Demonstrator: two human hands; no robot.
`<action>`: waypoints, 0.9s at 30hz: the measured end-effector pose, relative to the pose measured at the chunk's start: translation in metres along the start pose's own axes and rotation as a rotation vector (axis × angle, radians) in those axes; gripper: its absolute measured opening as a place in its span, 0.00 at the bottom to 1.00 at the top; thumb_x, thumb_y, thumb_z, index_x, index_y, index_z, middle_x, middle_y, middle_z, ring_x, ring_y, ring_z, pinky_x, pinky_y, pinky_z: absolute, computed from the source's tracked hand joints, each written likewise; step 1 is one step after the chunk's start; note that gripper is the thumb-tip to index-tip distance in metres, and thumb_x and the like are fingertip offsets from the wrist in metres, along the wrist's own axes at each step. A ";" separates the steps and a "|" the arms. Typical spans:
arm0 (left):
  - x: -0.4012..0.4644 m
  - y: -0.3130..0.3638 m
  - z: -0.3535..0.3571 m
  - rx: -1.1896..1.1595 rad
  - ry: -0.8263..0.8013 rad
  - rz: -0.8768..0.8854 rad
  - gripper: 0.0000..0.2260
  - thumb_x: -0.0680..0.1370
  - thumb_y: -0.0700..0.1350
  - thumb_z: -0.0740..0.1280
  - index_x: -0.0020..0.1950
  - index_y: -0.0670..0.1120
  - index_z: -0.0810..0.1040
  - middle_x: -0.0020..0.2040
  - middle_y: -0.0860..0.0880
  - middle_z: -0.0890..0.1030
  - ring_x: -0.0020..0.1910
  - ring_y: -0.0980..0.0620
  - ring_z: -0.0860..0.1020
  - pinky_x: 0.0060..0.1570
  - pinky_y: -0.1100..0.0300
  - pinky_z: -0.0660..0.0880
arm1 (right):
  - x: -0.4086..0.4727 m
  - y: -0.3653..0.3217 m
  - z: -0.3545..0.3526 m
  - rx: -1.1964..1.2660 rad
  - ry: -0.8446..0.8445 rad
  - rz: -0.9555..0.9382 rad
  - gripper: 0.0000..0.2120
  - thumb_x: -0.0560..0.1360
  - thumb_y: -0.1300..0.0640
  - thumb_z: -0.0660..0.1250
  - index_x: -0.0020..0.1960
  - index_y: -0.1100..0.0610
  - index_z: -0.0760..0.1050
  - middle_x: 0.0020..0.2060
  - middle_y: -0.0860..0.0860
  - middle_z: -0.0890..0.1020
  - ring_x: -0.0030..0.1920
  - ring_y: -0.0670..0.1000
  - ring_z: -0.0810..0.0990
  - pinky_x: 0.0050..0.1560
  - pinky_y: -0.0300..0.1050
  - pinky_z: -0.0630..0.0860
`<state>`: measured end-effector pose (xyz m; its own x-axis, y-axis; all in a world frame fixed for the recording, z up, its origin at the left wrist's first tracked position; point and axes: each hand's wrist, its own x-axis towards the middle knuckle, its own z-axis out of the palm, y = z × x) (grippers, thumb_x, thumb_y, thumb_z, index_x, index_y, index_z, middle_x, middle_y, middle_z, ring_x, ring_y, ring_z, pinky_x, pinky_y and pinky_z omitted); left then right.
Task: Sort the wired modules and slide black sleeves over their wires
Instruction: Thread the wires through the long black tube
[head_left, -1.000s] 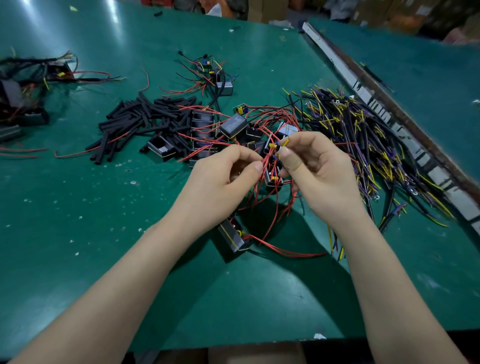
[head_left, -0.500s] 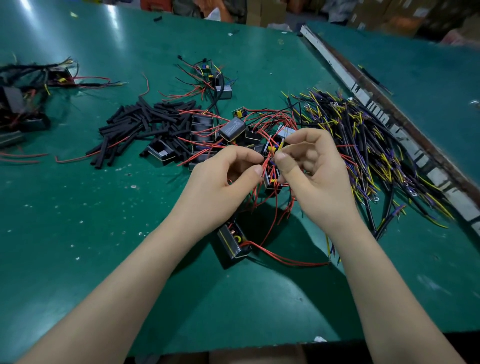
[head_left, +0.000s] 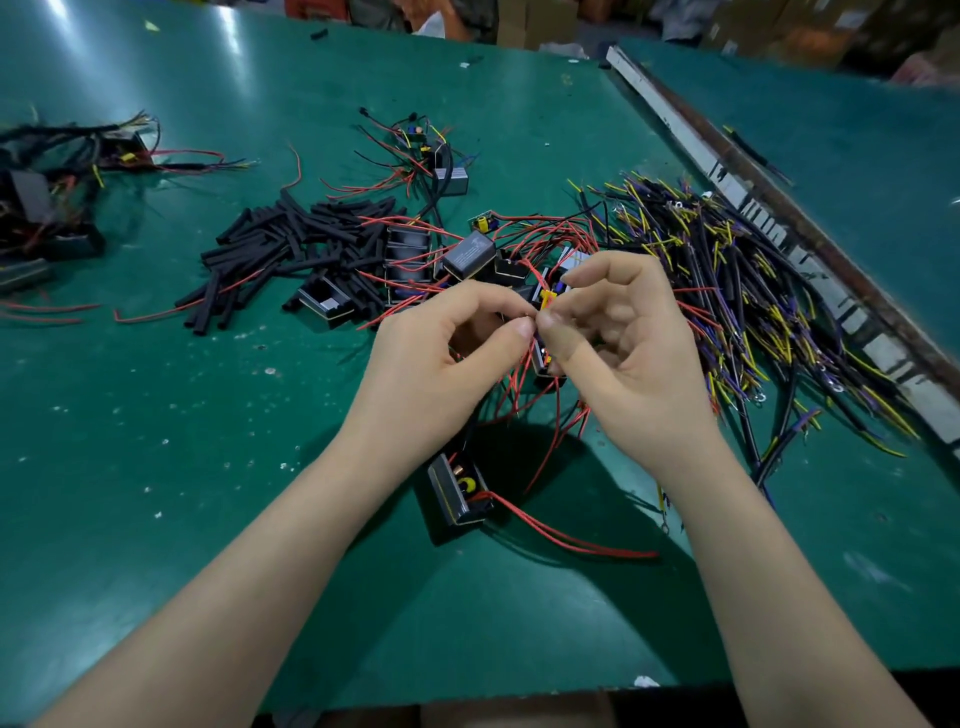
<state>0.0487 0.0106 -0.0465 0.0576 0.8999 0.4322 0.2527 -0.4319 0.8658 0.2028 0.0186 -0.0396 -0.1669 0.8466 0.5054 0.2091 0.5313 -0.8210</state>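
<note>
Over the module pile (head_left: 467, 260), both my hands are up off the table, fingertips meeting. L hand (head_left: 441, 358): thumb + index pinch a thin red wire (head_left: 522, 364). R hand (head_left: 628, 353): thumb + index pinch at the same spot, right by a yellow tip (head_left: 546, 300); other fingers loosely curled. Can't tell if a sleeve is on the wire, fingers hide it. Small module (head_left: 540, 358) hangs just under the pinch, partly behind my R thumb.

Near side of the pile: one open-top module (head_left: 457, 491) lies between my forearms, red leads trailing toward my R arm. Left of the pile: heap of black sleeves (head_left: 291, 249), touching it. Right of the pile: big bundle of black/yellow/purple wires (head_left: 753, 291). Beyond the pile: one more wired module (head_left: 452, 179). Far left of it: dark tangle of wired units (head_left: 47, 208) at the edge of view.

Surface: green mat table (head_left: 156, 467), speckled w/ white bits, metal rail (head_left: 779, 218) along the right side. Boxes (head_left: 524, 23) at the back, blurry.
</note>
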 end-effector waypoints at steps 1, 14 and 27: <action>0.000 0.000 0.001 -0.001 0.017 0.013 0.03 0.75 0.48 0.67 0.44 0.56 0.79 0.35 0.50 0.79 0.33 0.53 0.74 0.36 0.56 0.71 | 0.000 0.000 0.001 0.002 -0.006 -0.015 0.14 0.75 0.63 0.66 0.52 0.47 0.68 0.39 0.47 0.77 0.37 0.48 0.77 0.40 0.44 0.75; -0.002 -0.005 0.005 0.306 0.173 0.180 0.05 0.77 0.42 0.66 0.50 0.44 0.80 0.42 0.54 0.81 0.42 0.56 0.78 0.46 0.59 0.74 | -0.001 0.000 0.001 -0.176 -0.096 0.085 0.10 0.77 0.56 0.63 0.57 0.49 0.76 0.45 0.44 0.79 0.45 0.47 0.79 0.52 0.49 0.77; -0.003 -0.013 0.005 0.444 0.142 0.378 0.05 0.77 0.39 0.65 0.50 0.41 0.80 0.44 0.49 0.81 0.43 0.53 0.77 0.43 0.58 0.75 | -0.004 0.000 0.004 -0.211 -0.093 0.149 0.07 0.76 0.61 0.67 0.47 0.50 0.74 0.31 0.54 0.81 0.32 0.57 0.76 0.38 0.49 0.76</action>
<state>0.0501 0.0142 -0.0604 0.1006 0.6592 0.7452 0.6212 -0.6267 0.4705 0.1999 0.0156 -0.0426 -0.2049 0.9146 0.3487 0.4323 0.4042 -0.8061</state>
